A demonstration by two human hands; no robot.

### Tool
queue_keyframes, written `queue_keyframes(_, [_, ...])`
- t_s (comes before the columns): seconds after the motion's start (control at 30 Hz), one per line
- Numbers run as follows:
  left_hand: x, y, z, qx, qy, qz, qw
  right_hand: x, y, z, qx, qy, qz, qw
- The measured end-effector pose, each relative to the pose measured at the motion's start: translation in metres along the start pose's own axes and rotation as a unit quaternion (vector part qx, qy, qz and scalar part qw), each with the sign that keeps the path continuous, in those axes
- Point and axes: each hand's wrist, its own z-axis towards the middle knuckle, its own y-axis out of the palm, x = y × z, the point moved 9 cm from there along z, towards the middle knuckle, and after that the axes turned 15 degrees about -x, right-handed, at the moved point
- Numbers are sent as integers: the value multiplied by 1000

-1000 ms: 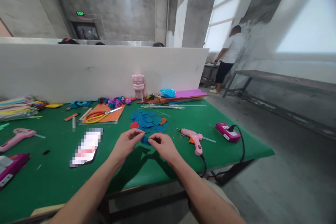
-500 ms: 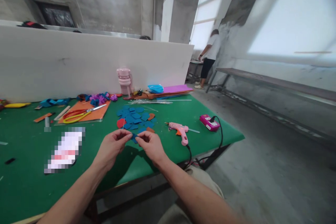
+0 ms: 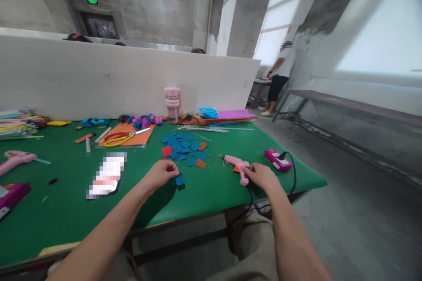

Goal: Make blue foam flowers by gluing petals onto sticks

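Pinched in the fingertips of my left hand (image 3: 161,174) is a small blue felt piece (image 3: 180,179), hanging just over the table. A thin wire seems to rise from the same fingers. To the right, my right hand (image 3: 263,176) has its fingers closed on the handle of a pink hot glue gun (image 3: 236,164), whose nozzle points left; part of the grip is hidden by the fingers. Beyond my left hand lies a loose heap of blue felt pieces (image 3: 180,144), with a red piece (image 3: 167,151) and brown piece (image 3: 200,163) among them.
Around the green table (image 3: 204,189) are a magenta power box (image 3: 278,160) with a black cord, scissors (image 3: 120,139) on orange sheets, a phone (image 3: 107,175), thin wires (image 3: 204,128) and a pink bottle (image 3: 173,104). A second glue gun (image 3: 16,160) lies left. A person (image 3: 280,70) stands far off.
My right hand has let go of the blue felt piece and moved right onto the glue gun. My left hand still holds the piece. The view has turned slightly left.
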Motion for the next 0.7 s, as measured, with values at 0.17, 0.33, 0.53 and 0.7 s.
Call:
queue_keyframes(0.17, [-17, 3, 6, -5, -26, 0, 1000, -12, 10, 1, -22, 7, 14, 1000])
queue_keyframes(0.33, [-29, 8, 9, -12, -35, -16, 999, -16, 13, 4, -32, -25, 44, 998])
queue_keyframes(0.53, [-29, 15, 11, -27, -36, -12, 999, -34, -5, -14, 37, -145, 297, 943])
queue_keyframes(0.7, [-27, 13, 11, -11, -44, 17, 999, -92, -1, -43, -105, -321, 538, 772])
